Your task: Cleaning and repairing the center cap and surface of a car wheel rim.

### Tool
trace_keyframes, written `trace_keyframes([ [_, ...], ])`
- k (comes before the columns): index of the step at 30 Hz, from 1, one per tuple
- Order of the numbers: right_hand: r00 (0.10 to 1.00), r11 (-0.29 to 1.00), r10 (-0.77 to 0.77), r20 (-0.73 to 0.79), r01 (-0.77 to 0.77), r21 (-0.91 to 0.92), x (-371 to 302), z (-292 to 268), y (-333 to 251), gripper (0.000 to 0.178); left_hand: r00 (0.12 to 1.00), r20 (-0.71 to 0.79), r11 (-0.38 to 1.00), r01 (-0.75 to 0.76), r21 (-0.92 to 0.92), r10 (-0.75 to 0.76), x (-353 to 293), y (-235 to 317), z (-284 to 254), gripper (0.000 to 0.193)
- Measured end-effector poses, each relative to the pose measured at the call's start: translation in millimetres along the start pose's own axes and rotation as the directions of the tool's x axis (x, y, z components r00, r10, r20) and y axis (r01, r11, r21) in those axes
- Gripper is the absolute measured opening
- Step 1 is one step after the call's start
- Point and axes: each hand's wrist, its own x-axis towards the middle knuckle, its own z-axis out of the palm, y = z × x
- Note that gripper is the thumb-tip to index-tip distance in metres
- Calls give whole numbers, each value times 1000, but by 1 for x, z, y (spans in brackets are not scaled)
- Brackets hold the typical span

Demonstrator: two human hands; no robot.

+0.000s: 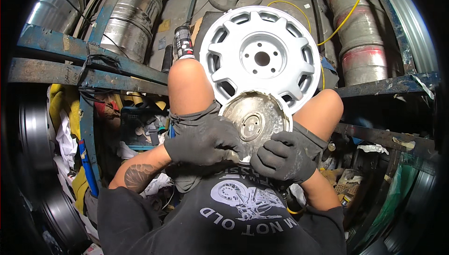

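A round, worn metal cover (262, 107), like a wheel centre cap, lies tilted in front of my body, its grimy inner face up and its pale rim rough along the far edge. My left hand (206, 138), in a dark grey work glove, pinches the cap's near left edge. My right hand (284, 157), gloved the same, has its fingers curled over the near right edge. Just beyond the cap, a silver-white car wheel rim (234, 68) leans between my knees, its lower edge partly hidden by the cap.
A black spray can (183, 42) stands beside my left knee. Stacked metal wheels (135, 16) fill blue steel racks (47, 44) on the left, with more wheel barrels (360, 35) on the right. A yellow hose (346, 18) hangs there. A blue basket (135, 119) holds small items.
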Motion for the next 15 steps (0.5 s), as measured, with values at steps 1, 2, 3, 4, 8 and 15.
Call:
trace_keyframes([
  [1, 1000, 1000, -10, -5, 10, 3, 0, 0, -1, 26, 998, -58, 1000, 8, -9, -8, -3, -5, 6, 13],
  [2, 1000, 1000, -20, -10, 20, 6, 0, -1, -1, 26, 993, -115, 1000, 14, -19, -16, -6, -6, 11, 11],
  [3, 1000, 1000, -16, -10, 16, 5, -2, -1, -2, 26, 994, -111, 1000, 13, -20, -15, -7, -6, 14, 11],
  [4, 1000, 999, -28, -8, 28, 23, -4, 1, -3, 29, 981, -190, 999, -30, 24, 34, -7, -6, 17, 9],
  [8, 997, 998, 65, -29, -65, -5, -7, -1, -7, 27, 874, -479, 996, -89, 16, 85, -5, -4, 30, 9],
  [15, 979, 970, 205, 12, -205, 131, -19, 10, -9, 33, 555, -646, 714, -126, -688, -524, 16, -6, 56, 30],
])
